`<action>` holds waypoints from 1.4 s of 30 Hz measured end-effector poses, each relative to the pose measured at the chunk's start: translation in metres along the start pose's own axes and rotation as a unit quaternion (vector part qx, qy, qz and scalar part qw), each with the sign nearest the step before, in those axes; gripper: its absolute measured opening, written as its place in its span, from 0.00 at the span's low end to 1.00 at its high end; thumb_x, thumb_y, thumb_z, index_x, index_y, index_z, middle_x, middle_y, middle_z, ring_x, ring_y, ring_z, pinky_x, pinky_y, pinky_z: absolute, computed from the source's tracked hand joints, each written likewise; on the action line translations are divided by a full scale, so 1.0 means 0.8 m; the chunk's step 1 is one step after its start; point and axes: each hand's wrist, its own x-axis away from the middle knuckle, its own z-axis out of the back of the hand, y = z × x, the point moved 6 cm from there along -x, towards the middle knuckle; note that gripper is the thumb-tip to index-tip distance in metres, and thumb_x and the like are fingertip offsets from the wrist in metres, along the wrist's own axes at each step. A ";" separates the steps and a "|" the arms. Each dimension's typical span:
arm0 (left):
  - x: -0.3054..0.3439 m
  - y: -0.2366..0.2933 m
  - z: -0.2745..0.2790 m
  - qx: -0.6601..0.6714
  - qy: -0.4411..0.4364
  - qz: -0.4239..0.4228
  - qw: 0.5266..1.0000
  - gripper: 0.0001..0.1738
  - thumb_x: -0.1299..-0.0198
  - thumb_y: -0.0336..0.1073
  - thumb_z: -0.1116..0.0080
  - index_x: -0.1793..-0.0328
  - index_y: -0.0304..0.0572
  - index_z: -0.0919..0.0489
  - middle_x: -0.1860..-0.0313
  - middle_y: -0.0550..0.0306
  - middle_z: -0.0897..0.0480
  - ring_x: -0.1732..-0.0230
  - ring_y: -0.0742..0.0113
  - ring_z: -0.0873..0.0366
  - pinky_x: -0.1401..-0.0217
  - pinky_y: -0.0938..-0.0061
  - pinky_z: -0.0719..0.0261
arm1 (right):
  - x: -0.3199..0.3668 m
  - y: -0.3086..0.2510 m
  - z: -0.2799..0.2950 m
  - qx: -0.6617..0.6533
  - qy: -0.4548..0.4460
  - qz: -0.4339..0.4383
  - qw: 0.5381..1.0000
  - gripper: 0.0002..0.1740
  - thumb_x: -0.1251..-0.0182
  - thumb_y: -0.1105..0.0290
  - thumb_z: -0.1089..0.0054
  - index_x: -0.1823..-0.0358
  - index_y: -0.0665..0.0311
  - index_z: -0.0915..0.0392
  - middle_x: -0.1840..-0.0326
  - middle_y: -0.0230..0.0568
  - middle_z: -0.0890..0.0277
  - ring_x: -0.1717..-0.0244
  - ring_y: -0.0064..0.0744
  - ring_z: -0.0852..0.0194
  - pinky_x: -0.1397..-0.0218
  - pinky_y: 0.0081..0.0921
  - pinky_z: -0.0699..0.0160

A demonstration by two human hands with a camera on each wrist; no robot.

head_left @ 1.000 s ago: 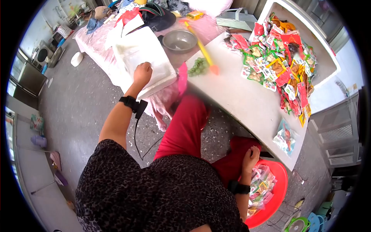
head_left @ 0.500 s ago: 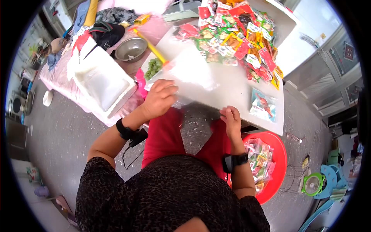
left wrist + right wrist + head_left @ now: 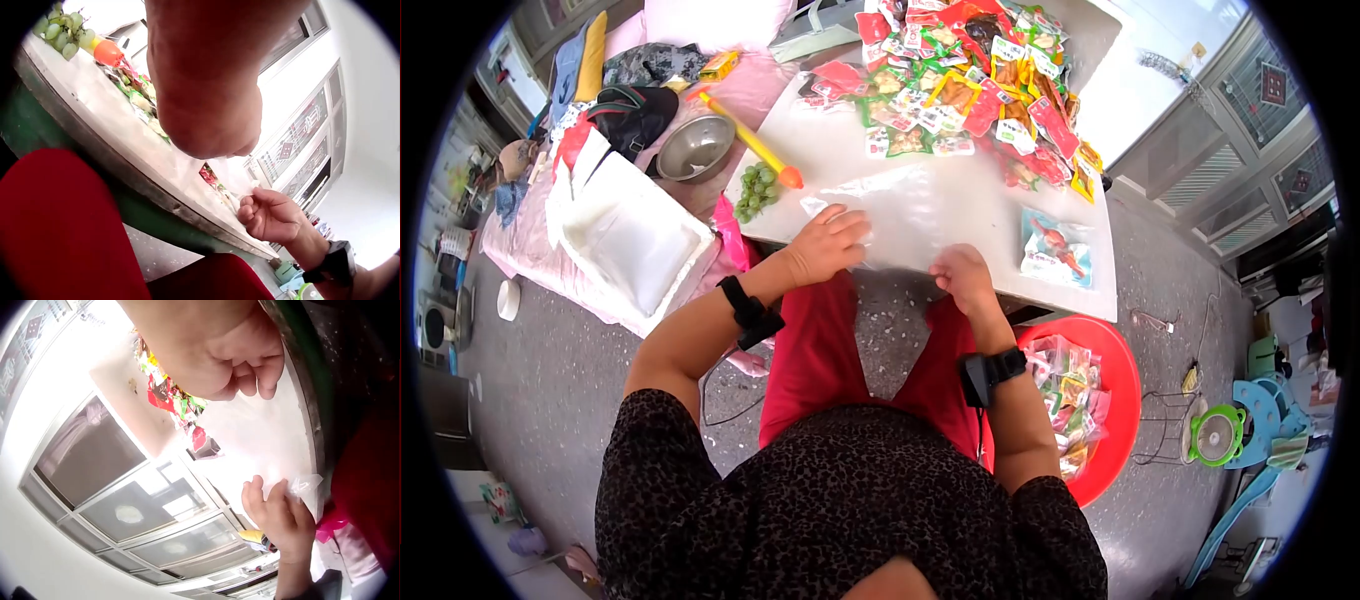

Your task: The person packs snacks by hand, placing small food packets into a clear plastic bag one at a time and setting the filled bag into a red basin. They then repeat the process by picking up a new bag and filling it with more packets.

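A clear plastic bag (image 3: 900, 215) lies spread over the near edge of the white table (image 3: 990, 250), between my two hands. My left hand (image 3: 832, 243) holds its left side; in the right wrist view a crumpled corner of the plastic sticks out past the fingers (image 3: 281, 503). My right hand (image 3: 965, 277) pinches the other side between thumb and curled fingers, seen also in the left wrist view as the right hand (image 3: 272, 215). To the right lies a sealed packet (image 3: 1055, 248) with a reddish picture.
A heap of colourful snack packets (image 3: 960, 85) covers the table's far side. Left of the bag are green grapes (image 3: 756, 192) and a yellow-orange tube (image 3: 750, 140). A white foam box (image 3: 635, 240) and metal bowl (image 3: 697, 148) sit further left. A red tub (image 3: 1115, 400) of packets stands below right.
My left hand came from the foam box to the table edge, and my right hand rose from beside the red tub. The clear bag now lies flatter between them. The head view turned right.
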 end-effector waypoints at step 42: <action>-0.030 -0.003 -0.142 0.541 -0.065 0.480 0.687 0.08 0.52 0.34 0.52 0.71 0.36 0.25 0.76 0.60 0.26 0.74 0.75 0.31 0.71 0.81 0.34 | -0.031 0.013 -0.038 0.081 -0.028 -0.019 0.996 0.09 0.43 0.64 0.56 0.67 0.60 0.32 0.74 0.29 0.32 0.75 0.18 0.35 0.76 0.14 0.35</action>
